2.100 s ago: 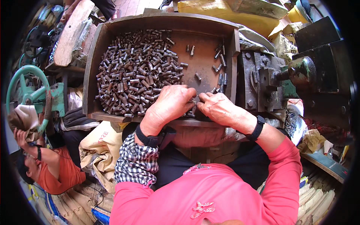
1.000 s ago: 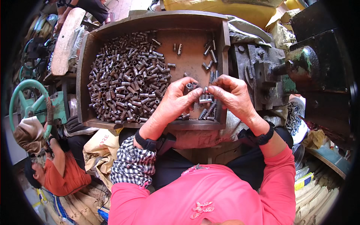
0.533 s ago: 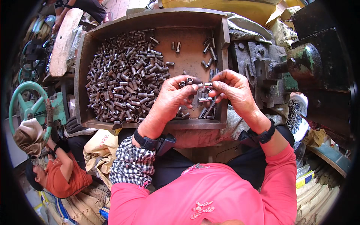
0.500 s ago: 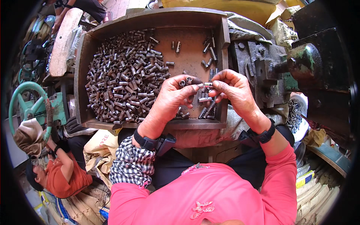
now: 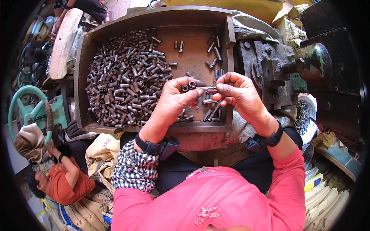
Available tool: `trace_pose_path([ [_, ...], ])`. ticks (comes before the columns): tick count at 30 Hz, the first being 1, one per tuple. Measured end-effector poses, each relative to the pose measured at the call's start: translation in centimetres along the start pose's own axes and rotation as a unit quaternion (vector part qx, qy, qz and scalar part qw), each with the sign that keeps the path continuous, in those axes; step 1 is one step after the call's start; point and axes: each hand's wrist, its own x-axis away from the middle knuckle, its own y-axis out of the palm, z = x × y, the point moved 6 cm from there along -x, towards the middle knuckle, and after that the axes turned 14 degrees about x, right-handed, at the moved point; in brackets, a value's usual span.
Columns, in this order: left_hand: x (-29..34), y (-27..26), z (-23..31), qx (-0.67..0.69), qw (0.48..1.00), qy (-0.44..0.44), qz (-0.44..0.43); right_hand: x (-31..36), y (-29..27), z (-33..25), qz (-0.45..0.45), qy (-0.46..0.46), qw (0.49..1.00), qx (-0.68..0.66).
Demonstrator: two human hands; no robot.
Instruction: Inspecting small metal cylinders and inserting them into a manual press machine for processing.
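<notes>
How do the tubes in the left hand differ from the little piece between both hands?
The tubes look darker; the little piece shines silver. The tubes show round open ends to the camera, while the piece lies sideways. The tubes sit within the left hand; the piece spans between that hand and the right hand. Both are small and look metallic.

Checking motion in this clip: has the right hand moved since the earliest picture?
Yes: in the picture, the right hand now sits farther up from the tray's front edge and nearer its right wall.
</notes>
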Motion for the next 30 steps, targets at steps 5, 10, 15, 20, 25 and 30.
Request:
trace_pose_path([
  [5,0.25,0.38,0.32,0.011,1.0,0.0,-0.006,0.12,0.06,0.06,-0.003,0.012,0.999,-0.033],
  [10,0.25,0.26,0.42,-0.005,1.0,0.014,-0.002,0.27,0.26,-0.14,0.009,-0.013,1.0,-0.016],
  [15,0.43,0.66,0.76,-0.009,1.0,0.028,-0.002,0.29,0.35,0.22,0.001,0.011,0.998,-0.061],
  [20,0.49,0.64,0.73,0.001,1.0,0.02,-0.009,0.4,0.39,-0.16,0.02,-0.007,0.998,-0.066],
  [25,0.44,0.72,0.73,-0.04,0.999,0.027,0.008,0.39,0.21,-0.03,0.03,-0.013,0.999,-0.041],
  [30,0.54,0.91,1.14,-0.091,0.995,0.035,-0.006,0.32,-0.09,-0.33,0.024,0.004,1.0,-0.011],
])
